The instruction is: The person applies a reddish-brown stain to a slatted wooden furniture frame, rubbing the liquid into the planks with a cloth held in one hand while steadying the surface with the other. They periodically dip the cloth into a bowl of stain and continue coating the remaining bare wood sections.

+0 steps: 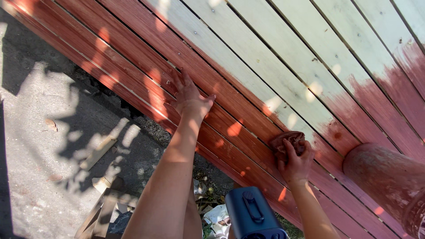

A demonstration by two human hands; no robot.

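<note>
Right hand (pixel 295 163) grips stained rag (pixel 287 142) against fence (pixel 274 66); left hand (pixel 189 98) flat.

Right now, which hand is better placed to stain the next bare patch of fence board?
The right hand: it grips the stained rag pressed beside the pale unstained boards. The left hand lies flat on the stained boards.

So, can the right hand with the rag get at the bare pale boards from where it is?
Probably yes. The right hand presses the stained rag at the edge of the red area, and the unstained pale boards lie just above it with nothing between. The left hand rests flat on stained boards, off to the side.
</note>
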